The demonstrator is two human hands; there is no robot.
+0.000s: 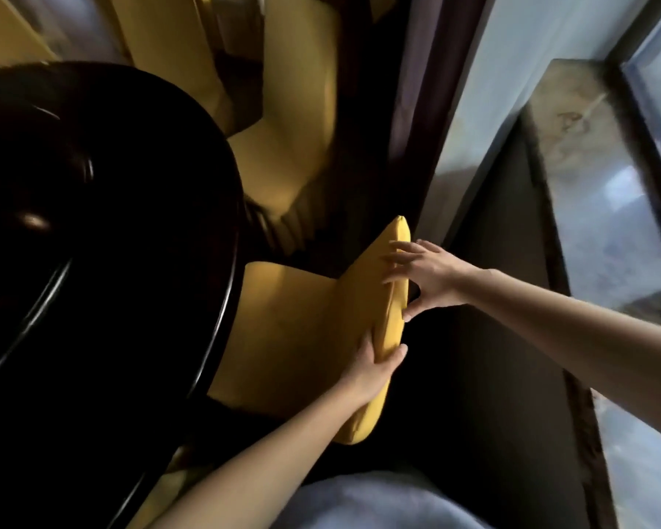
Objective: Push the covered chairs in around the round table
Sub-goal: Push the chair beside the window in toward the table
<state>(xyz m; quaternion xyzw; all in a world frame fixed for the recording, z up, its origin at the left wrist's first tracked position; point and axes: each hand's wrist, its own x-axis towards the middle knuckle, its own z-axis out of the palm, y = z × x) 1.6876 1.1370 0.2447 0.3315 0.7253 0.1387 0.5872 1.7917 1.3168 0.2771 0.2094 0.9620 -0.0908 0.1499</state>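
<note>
Yellow fabric-covered chair (294, 322) faces left toward the dark round worktop (111, 223). Fingers of left hand (374, 366) and right hand (424, 276) grip its backrest edge, which runs up the frame.

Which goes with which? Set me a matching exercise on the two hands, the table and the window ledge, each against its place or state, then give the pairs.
Things:
1. left hand
2. right hand
3. table
4. window ledge

Places or states:
A. pale and marbled, on the right of the view
B. holds the far end of the yellow chair back
C. dark and glossy, left of the chair
D. holds the near end of the chair back

Pairs: 1-D, 2-B, 3-C, 4-A.
</note>
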